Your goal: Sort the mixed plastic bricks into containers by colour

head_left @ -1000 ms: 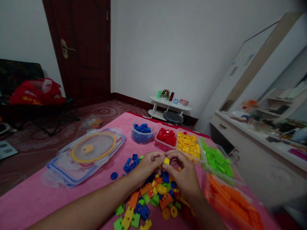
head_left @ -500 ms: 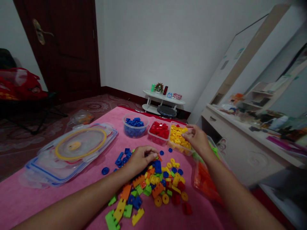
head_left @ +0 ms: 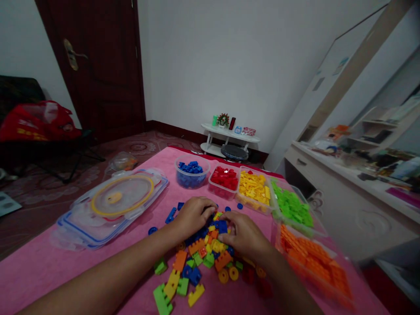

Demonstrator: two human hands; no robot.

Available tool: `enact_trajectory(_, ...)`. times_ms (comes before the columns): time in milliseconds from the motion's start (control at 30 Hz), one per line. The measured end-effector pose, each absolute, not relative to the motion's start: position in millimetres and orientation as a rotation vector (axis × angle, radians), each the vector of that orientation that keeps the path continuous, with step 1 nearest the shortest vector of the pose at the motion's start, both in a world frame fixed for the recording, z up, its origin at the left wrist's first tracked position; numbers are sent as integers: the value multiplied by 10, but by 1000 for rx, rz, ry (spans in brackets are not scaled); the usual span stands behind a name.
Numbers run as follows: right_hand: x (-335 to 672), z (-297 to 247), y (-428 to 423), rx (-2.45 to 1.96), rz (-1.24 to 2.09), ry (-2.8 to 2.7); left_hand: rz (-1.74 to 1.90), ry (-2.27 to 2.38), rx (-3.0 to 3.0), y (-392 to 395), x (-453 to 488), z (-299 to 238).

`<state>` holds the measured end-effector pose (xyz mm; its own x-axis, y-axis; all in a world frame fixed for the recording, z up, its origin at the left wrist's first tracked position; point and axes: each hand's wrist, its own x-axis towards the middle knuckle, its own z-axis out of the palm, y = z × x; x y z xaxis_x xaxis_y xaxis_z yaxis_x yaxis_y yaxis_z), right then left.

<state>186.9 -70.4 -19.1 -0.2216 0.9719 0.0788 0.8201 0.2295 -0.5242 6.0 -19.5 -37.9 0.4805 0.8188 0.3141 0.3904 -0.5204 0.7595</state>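
the worktop (head_left: 223,302) is draped in pink cloth, with a mixed pile of toy bricks (head_left: 197,246) right under the fingers (head_left: 206,204). the left hand (head_left: 193,217) bends over the far side of the pile and the right hand (head_left: 245,232) curves beside a blue brick (head_left: 222,226); whether either grasps anything, i cannot tell. beyond the fingers stand 3 clear tubs (head_left: 190,183) of blue, red and yellow bricks, and 2 more, green bricks (head_left: 292,208) and orange bricks (head_left: 310,258), sit to their right. stacked lids (head_left: 121,197) lie left of the left fingers; farther left are a red bag (head_left: 39,122) and a dark door (head_left: 98,65). well ahead, a white stand (head_left: 210,127) is near the pale wall (head_left: 236,57), a dresser (head_left: 344,188) off right
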Motion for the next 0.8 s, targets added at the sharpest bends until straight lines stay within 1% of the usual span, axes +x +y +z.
enact_trajectory(100,1795,-132,-714,-1587,501,-2043,880,943,1633,-212,99,-359)
enact_trajectory(233,1692,-46,-728,-1489,536,-1819,715,688,853,-272,163,-315)
enact_trajectory(333,1655,-47,-731,-1375,527,-1737,633,608,592,-304,182,-302)
enact_trajectory(467,1700,-54,-725,-1378,513,-1689,647,596,586,-311,174,-297)
enact_trajectory(567,1756,-29,-724,-1427,513,-1680,648,642,787,-333,163,-253)
enact_trajectory(700,1764,-17,-739,-1413,560,-1661,794,740,1146,-409,165,-182)
enact_trajectory(800,1723,-56,-760,-1329,522,-1755,788,685,1222,-447,185,-190)
